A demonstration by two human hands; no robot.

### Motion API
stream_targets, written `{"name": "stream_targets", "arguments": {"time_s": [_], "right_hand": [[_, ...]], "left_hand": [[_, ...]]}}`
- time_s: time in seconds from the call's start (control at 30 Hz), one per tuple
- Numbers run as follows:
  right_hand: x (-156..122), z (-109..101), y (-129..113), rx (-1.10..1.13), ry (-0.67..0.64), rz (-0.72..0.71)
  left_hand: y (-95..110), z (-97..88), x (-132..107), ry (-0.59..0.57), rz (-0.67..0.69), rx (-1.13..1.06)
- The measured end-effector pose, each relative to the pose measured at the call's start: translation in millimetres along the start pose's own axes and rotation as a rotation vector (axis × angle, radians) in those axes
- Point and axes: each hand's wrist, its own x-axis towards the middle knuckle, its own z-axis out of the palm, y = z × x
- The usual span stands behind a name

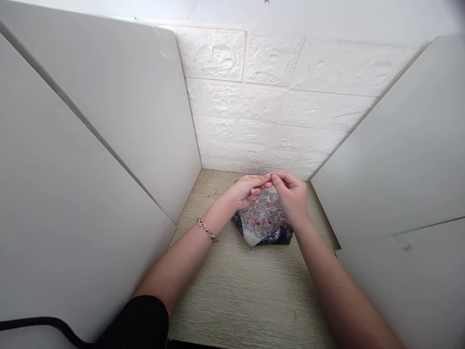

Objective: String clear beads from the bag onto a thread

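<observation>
My left hand [251, 190] and my right hand [292, 196] meet fingertip to fingertip above the far part of a bag of small beads [263, 218]. Both pinch at the same spot, and whatever lies between the fingertips is too small to make out. Clear, pale and red beads fill the bag, which has dark blue patterned edges and a white corner at the front. To the left of it, a short curved strand of beads [210, 192] lies on the wooden surface.
The wood-grain tabletop [247, 295] runs between white panels on the left [119, 106] and right [399, 160]. A white brick-textured wall [250, 106] closes off the back. A black cable [39, 320] shows at the lower left.
</observation>
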Motion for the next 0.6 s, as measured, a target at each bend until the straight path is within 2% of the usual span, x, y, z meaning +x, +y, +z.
{"name": "stream_targets", "arguments": {"time_s": [0.1,0.23,0.4,0.6], "right_hand": [[-1,1,0,0.006,0.018,-0.001],[2,-5,-6,-0.083,-0.035,-0.013],[3,-11,-14,-0.364,-0.045,-0.229],[0,-6,-9,-0.457,-0.011,-0.355]], "left_hand": [[1,1.4,-1,-0.031,-0.02,-0.009],[2,1.4,-1,-0.032,-0.018,0.01],[2,1.0,-2,-0.04,-0.031,0.017],[4,-4.2,-1,-0.096,-0.054,0.035]]}}
